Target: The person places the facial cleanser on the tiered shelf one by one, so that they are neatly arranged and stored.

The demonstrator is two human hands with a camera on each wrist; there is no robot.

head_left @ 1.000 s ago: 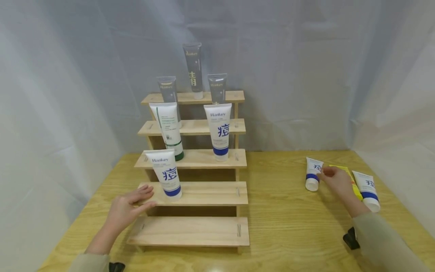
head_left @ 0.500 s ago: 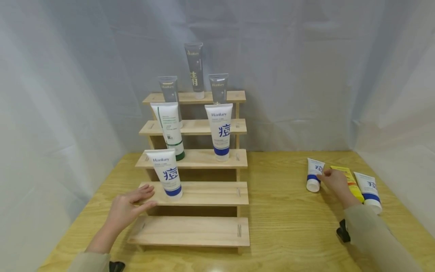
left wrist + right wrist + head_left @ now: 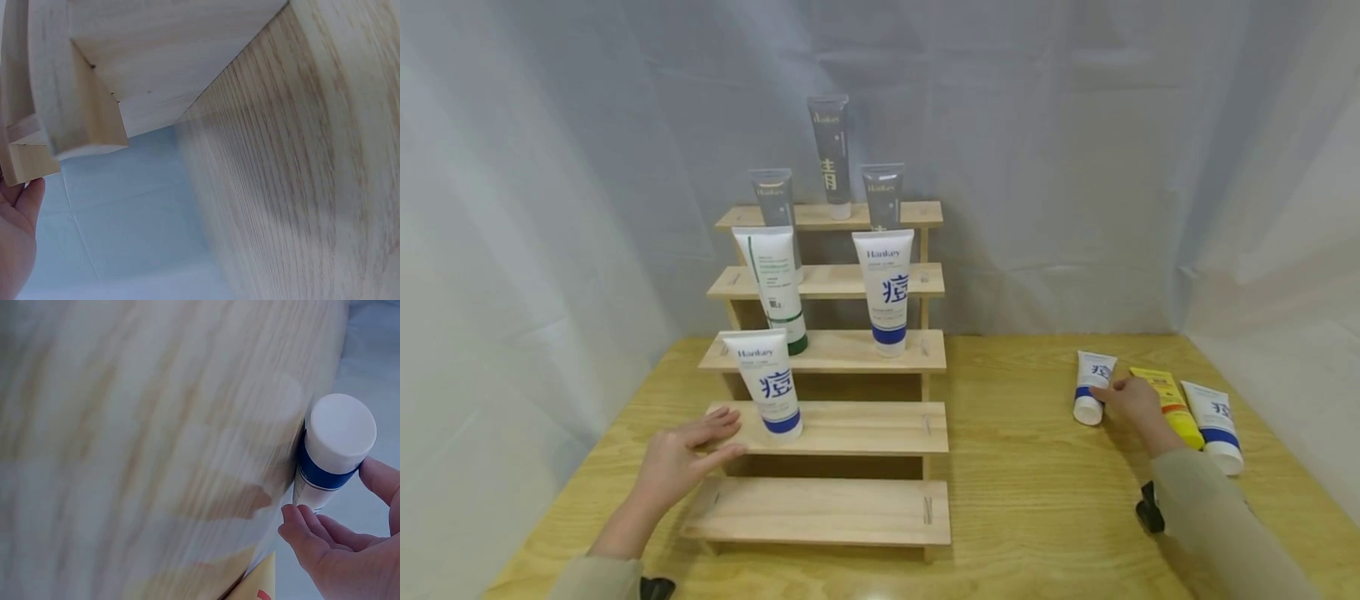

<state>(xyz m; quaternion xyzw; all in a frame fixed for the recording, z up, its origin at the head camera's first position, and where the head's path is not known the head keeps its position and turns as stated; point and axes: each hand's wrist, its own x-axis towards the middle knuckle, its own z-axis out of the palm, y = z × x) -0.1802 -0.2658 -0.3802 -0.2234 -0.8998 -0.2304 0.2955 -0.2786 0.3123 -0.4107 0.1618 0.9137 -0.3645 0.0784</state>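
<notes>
Head view: left hand [image 3: 681,457] relaxed against rack [image 3: 820,512]; right hand [image 3: 1137,403] apparently pinching white tube [image 3: 1086,391], blue-banded, blue-lettered.

A yellow tube [image 3: 1171,402] lies on the wood-grained tabletop [image 3: 1022,500], with a blue-banded white tube [image 3: 1213,421] just beside it, both cap ends toward the near side. A green-marked white tube [image 3: 775,271] stands upright in front of a gray tube [image 3: 772,196]. Creased pale sheeting [image 3: 1045,167] hangs behind and along both sides.
</notes>
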